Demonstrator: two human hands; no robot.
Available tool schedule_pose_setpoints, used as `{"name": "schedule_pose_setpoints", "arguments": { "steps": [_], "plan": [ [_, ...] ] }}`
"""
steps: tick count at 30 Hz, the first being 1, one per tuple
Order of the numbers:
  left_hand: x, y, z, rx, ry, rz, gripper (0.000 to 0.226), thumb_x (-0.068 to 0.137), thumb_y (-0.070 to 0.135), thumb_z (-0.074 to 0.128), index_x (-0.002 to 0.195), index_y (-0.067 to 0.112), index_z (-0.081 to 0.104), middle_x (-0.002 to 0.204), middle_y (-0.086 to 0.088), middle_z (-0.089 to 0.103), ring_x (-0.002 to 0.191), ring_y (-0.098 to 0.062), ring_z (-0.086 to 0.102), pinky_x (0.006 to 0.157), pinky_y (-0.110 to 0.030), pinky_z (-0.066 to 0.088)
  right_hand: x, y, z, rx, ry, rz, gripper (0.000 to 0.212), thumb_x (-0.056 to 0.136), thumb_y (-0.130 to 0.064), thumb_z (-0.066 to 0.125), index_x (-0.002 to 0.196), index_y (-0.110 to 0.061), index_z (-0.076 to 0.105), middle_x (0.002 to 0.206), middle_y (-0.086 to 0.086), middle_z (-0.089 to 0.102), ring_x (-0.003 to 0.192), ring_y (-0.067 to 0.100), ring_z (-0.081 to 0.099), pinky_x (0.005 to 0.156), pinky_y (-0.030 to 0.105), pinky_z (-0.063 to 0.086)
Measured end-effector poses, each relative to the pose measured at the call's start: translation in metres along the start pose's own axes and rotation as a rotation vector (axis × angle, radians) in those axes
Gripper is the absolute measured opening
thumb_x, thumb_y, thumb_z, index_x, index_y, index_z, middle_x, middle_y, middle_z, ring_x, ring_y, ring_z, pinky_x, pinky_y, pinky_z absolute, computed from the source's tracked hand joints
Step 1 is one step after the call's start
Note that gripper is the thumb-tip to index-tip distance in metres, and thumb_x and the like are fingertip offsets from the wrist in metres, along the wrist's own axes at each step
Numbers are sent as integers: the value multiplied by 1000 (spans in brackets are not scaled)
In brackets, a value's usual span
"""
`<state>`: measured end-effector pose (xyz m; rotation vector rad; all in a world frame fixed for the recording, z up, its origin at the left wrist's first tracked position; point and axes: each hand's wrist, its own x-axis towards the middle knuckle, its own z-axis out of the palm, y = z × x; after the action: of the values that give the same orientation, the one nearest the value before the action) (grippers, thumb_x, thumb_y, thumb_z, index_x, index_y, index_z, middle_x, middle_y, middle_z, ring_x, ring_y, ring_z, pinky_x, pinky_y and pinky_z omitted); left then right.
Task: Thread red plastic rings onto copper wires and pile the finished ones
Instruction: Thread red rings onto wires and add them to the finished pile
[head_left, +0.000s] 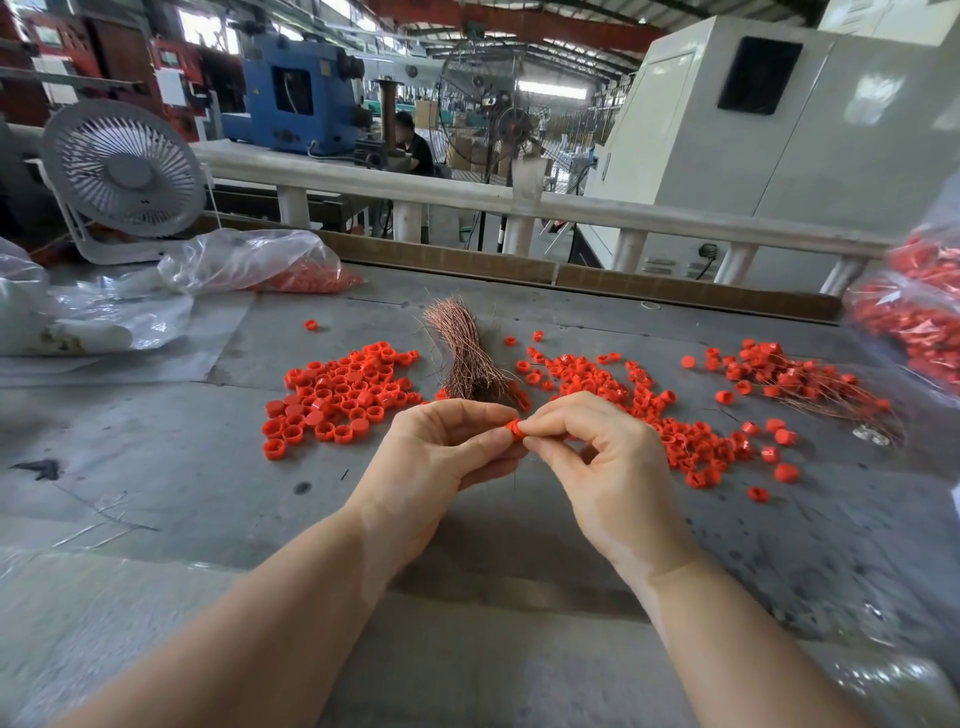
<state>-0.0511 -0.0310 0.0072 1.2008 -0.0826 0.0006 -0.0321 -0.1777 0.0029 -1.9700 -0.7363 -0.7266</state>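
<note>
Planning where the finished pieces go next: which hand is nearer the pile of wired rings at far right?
Right. The right hand sits left of the pile of wired rings; the left hand is farther left, both pinching one red ring.

i can see only a sliver of the red ring (513, 431) between the fingertips of my left hand (441, 457) and right hand (608, 467); whether a wire runs through it, i can't tell. the bag of rings (914, 317) at right is blurred and cut by the edge.
</note>
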Motion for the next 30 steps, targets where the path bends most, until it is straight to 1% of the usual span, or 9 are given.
{"name": "schedule_pose_setpoints", "arguments": {
  "steps": [4, 9, 12, 16, 26, 30],
  "plan": [
    [1, -1, 0, 20, 15, 26, 14, 77, -5, 61, 85, 4, 67, 74, -10, 72, 67, -15, 70, 63, -20, 56, 0, 1, 1, 5, 7, 10, 11, 75, 0, 71, 79, -10, 73, 80, -4, 66, 77, 7, 62, 71, 20, 50],
    [1, -1, 0, 23, 18, 52, 14, 73, -2, 63, 83, 6, 68, 73, -9, 73, 67, -15, 70, 62, -19, 56, 1, -1, 1, 9, 11, 12, 7, 75, -7, 68, 79, -10, 73, 80, -5, 65, 77, 6, 61, 70, 15, 48],
    [1, -1, 0, 32, 16, 71, 15, 73, -4, 63, 83, 6, 68, 73, -9, 73, 66, -15, 70, 61, -18, 55, 1, -2, 0, 8, 14, 7, 7, 75, -5, 69, 78, -10, 73, 79, -5, 64, 76, 6, 61, 69, 14, 47],
    [0, -1, 0, 68, 17, 92, 16, 77, -8, 61, 83, 5, 68, 72, -8, 73, 65, -14, 70, 61, -18, 55, 1, 0, 0, 7, 19, -2, 10, 73, 1, 71, 76, -8, 73, 78, -3, 65, 75, 7, 61, 69, 17, 49],
    [-1, -1, 2, 222, 35, 181, 23, 77, -14, 61, 79, 8, 69, 67, -3, 72, 63, -12, 68, 63, -17, 54, -1, -3, -1, -22, -23, 14, 12, 72, 6, 72, 73, -5, 71, 78, -2, 64, 75, 8, 60, 69, 18, 49],
    [-2, -2, 2, 228, 31, 180, 22, 77, -13, 62, 79, 7, 69, 67, -4, 72, 63, -13, 69, 63, -18, 55, -2, -4, -2, -50, -27, -16, 11, 72, 7, 72, 73, -4, 71, 78, 0, 64, 74, 9, 59, 69, 21, 50]
  ]
}}
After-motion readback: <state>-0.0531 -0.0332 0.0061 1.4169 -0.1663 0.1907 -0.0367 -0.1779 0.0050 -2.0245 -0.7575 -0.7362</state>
